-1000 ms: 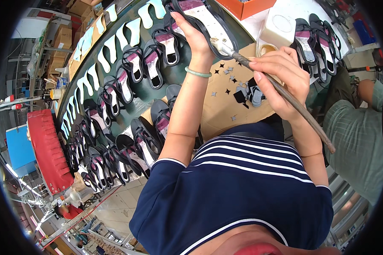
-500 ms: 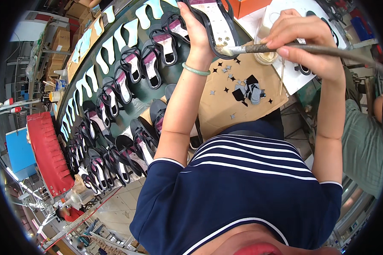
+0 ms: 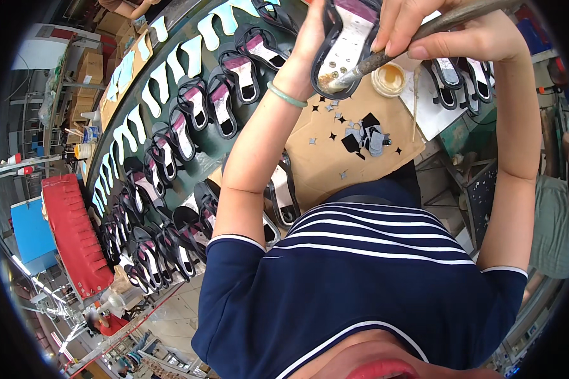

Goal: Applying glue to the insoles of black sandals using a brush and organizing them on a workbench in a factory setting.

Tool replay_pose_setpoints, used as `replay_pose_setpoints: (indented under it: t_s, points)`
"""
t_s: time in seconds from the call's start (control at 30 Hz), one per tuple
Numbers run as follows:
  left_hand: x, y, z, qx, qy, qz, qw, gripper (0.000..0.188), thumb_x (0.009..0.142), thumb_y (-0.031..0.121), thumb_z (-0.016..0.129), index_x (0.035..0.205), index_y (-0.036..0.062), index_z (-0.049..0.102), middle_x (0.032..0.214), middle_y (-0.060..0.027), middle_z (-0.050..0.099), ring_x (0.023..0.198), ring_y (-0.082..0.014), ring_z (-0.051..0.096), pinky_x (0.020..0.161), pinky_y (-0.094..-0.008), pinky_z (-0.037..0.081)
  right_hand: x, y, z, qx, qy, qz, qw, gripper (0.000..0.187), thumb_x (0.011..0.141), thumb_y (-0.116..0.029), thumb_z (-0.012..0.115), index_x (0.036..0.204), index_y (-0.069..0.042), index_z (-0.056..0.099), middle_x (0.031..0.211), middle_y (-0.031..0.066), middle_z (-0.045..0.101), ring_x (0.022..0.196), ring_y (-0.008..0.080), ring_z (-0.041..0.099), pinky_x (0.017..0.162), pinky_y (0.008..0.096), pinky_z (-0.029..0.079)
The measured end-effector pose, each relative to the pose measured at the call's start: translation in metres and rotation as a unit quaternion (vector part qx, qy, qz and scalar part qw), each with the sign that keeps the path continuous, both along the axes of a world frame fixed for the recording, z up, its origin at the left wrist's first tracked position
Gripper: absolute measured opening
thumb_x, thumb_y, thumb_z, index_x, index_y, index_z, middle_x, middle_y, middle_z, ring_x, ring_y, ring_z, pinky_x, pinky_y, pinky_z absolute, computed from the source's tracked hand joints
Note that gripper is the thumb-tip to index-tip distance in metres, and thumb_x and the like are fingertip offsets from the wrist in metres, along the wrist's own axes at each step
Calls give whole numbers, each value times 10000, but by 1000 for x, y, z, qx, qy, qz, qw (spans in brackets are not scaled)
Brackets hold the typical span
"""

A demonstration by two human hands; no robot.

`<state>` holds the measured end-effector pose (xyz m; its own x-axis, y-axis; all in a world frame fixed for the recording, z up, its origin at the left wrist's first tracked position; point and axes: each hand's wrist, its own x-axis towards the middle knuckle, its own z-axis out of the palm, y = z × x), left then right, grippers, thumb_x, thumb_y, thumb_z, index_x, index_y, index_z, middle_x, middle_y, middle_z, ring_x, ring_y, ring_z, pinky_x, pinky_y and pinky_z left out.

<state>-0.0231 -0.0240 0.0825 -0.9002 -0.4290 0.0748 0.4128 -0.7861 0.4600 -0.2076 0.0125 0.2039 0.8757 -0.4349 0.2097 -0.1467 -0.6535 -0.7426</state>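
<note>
In my left hand (image 3: 305,54) is a black strappy sandal (image 3: 346,54) with a white and purple inside, held at its side near the top edge; some fingers are hidden. My right hand (image 3: 446,38) grips a glue brush (image 3: 385,58) by its dark, worn handle. The pale, wet bristles rest on the heel end of the sandal's white insole, beside several small round marks. Just right of the sandal stands an open jar of yellowish paste (image 3: 389,79).
Brown cardboard (image 3: 322,170) below bears small black and grey star-shaped pieces and a pile of patches (image 3: 368,136). Rows of sandals (image 3: 221,101) and pale insoles (image 3: 193,57) cover the green table leftward. More sandals (image 3: 447,76) lie on a white surface at right.
The sandal has shifted slightly right and down, tilting. The brush now slants more steeply, its bristles still at the heel end. My right hand has risen, and the jar shows more fully.
</note>
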Motion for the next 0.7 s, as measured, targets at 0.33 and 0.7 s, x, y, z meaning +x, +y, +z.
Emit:
replay_pose_setpoints:
  t_s: [0.33,0.7]
  points:
    - [-3,9,-11,-203,-79,-40,975,388,998,134,384,1365,7,397,1318,-102,507,1216,-125,474,1040,-252,398,3,-6,1,72,-43,45,995,185,738,57,685,922,65,706,927,204,693,857,276,674,799,318,513]
    - [-14,-9,-61,265,70,-317,908,496,1022,351,289,1434,78,318,1399,-123,419,1286,-199,437,1082,-341,398,13,-2,14,55,22,61,996,193,754,39,698,947,53,706,943,196,692,858,268,662,782,315,508]
